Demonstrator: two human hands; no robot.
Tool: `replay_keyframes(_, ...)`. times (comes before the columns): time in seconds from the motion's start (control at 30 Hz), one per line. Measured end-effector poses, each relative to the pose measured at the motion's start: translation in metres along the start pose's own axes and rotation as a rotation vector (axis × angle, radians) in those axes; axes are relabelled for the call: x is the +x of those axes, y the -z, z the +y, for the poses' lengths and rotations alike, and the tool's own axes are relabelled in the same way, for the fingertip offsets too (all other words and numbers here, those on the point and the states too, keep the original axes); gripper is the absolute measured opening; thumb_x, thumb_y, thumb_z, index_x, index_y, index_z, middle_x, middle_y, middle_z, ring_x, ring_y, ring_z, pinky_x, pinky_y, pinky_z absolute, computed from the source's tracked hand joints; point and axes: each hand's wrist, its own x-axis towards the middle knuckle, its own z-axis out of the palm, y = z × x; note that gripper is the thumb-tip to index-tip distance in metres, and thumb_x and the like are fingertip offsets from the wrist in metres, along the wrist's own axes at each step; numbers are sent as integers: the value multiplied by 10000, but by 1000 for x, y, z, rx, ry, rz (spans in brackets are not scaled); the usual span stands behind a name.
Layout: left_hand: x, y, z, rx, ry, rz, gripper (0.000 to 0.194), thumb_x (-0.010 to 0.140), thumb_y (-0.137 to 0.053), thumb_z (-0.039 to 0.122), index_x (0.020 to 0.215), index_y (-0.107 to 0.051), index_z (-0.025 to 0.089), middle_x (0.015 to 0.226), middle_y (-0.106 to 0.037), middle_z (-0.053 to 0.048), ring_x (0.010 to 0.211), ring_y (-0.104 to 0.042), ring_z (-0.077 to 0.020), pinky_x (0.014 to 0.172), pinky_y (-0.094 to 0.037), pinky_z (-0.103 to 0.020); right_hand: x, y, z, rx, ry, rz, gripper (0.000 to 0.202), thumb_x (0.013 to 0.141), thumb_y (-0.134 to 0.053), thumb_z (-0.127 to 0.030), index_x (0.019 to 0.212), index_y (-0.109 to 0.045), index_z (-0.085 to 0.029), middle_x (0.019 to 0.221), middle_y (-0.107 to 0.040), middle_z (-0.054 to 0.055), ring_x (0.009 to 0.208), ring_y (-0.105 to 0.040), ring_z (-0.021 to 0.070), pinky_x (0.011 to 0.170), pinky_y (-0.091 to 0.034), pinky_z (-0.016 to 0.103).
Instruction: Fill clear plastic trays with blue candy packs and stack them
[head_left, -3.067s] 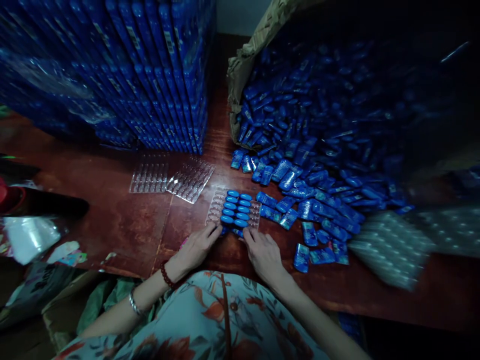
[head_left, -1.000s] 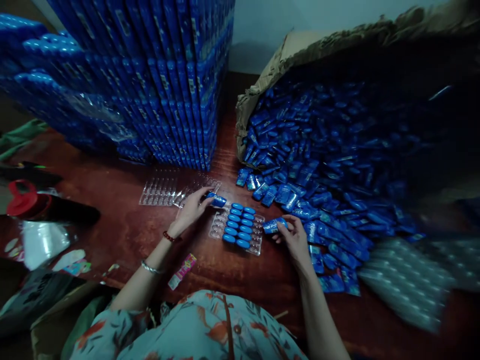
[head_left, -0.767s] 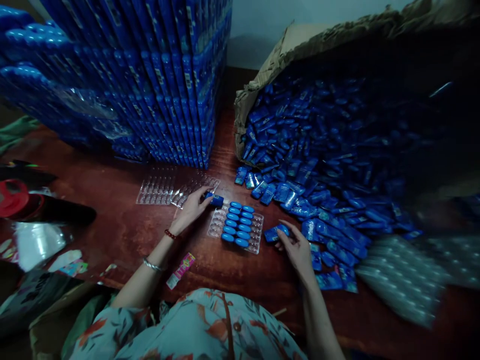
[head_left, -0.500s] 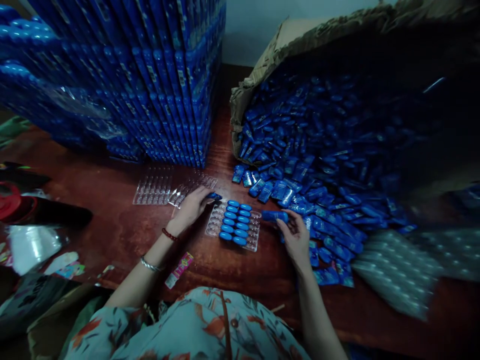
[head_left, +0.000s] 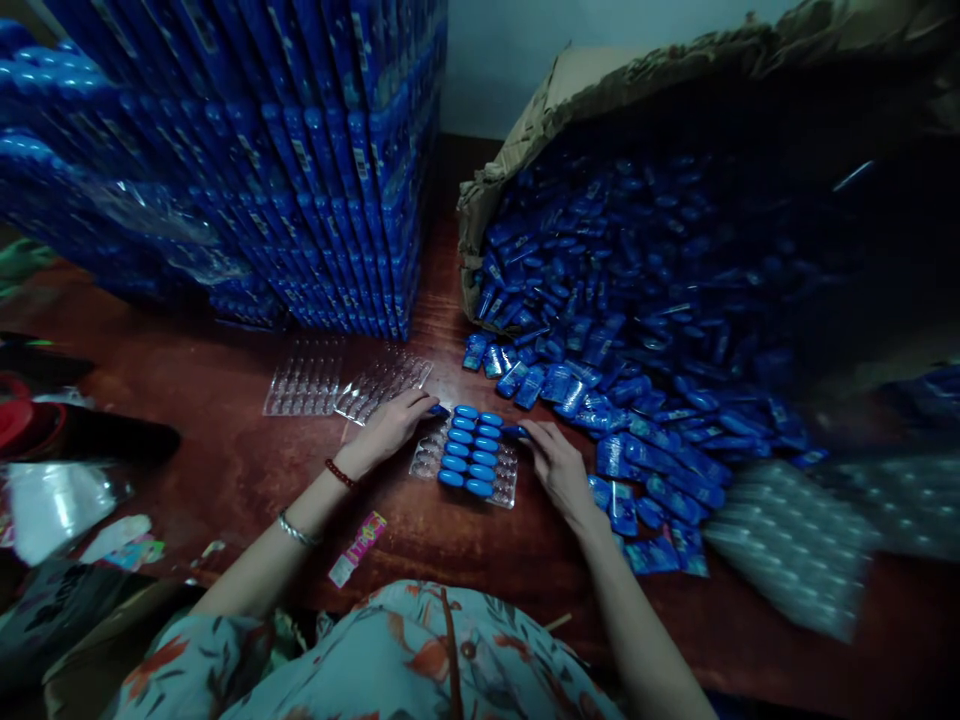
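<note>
In front of me lies a clear plastic tray [head_left: 507,470] with rows of moulded hollows. Two columns of shiny blue oval pieces [head_left: 465,450] stand in its middle. At the tray's far left corner, the fingertips of my left hand [head_left: 397,425] pinch a small blue packet [head_left: 438,409]. My right hand [head_left: 559,465] is closed on another blue packet [head_left: 516,431] at the far right corner, its fingers covering much of that packet. Whether either packet rests in a hollow I cannot tell.
Loose blue packets [head_left: 660,440] spill from a torn cardboard box [head_left: 517,150] at right. Blue packs [head_left: 337,200] are stacked high at back left. More clear trays [head_left: 304,378] lie left, nested trays [head_left: 795,550] right. A red-lidded dark bottle [head_left: 112,432] lies far left.
My right hand has moved left with its blue packet, from beside the tray to its far right corner. My left hand has shifted slightly right and nearer, still pinching its packet.
</note>
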Motion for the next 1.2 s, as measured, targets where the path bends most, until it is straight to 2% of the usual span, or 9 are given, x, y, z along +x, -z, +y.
replay_keyframes(0.33, 30, 19, 23, 212, -115, -336, 188, 856, -423, 60, 967, -552, 140, 945, -582, -79, 805, -566, -178, 732, -458, -287, 32, 19, -27, -422, 78, -452, 535, 814, -379, -7, 1309, -462, -193, 1097, -586, 114, 1005, -557, 189, 798, -478, 282)
replay_keyframes(0.47, 35, 18, 23, 134, -89, -337, 211, 829, -425, 24, 909, -585, 135, 924, -616, -100, 805, -590, -194, 717, -448, -284, 29, 17, -26, -311, 40, -420, 458, 860, -395, -78, 1296, -472, -192, 1123, -593, 109, 1019, -565, 191, 826, -471, 306)
replay_keyframes(0.57, 42, 34, 13, -99, -23, -391, 128, 809, -539, 116, 894, -629, 152, 771, -643, -57, 668, -596, -178, 627, -432, -251, 26, 25, -15, -68, 46, -396, 339, 907, -420, -229, 1225, -537, -222, 1103, -630, 66, 1010, -585, 175, 861, -468, 308)
replay_keyframes(0.7, 74, 51, 9, -413, -60, -287, 255, 863, -526, 320, 1054, -619, 180, 843, -676, -41, 743, -620, -169, 681, -434, -229, 39, 33, 7, -69, -74, -116, 312, 927, -379, -307, 1128, -601, -219, 1060, -653, 65, 997, -597, 199, 878, -460, 354)
replay_keyframes(0.77, 100, 43, 20, -367, -18, -274, 265, 896, -469, 335, 1045, -617, 173, 943, -674, -66, 836, -623, -182, 741, -434, -240, 53, 30, 13, -208, -143, -44, 320, 915, -405, -297, 1171, -570, -198, 1119, -622, 93, 1019, -587, 225, 869, -461, 371)
replay_keyframes(0.9, 146, -1, 53, -152, 213, -420, 284, 816, -593, 309, 997, -602, 92, 912, -666, -167, 861, -638, -270, 721, -458, -308, 79, 16, 14, -482, -210, -216, 475, 853, -531, -265, 1308, -432, -173, 1240, -521, 151, 1037, -574, 263, 783, -483, 353)
replay_keyframes(1.0, 163, -27, 68, -132, 271, -406, 338, 749, -652, 206, 1034, -561, 48, 951, -646, -220, 906, -632, -303, 730, -466, -333, 84, 11, 13, -537, -232, -263, 512, 820, -584, -283, 1295, -430, -172, 1206, -522, 156, 955, -609, 257, 725, -487, 332)
replay_keyframes(1.1, 166, -34, 65, -155, 280, -377, 300, 755, -612, 134, 1040, -546, 69, 986, -641, -201, 938, -625, -283, 764, -463, -326, 72, 10, 15, -461, -252, -203, 469, 834, -558, -309, 1266, -435, -172, 1184, -539, 143, 939, -617, 246, 728, -482, 326)
replay_keyframes(1.2, 158, -21, 47, -200, 298, -345, 287, 771, -591, 154, 1044, -532, 93, 985, -646, -168, 913, -625, -265, 754, -466, -317, 49, 9, 19, -266, -240, -80, 378, 892, -437, -312, 1241, -453, -168, 1169, -578, 126, 995, -599, 233, 800, -469, 341)
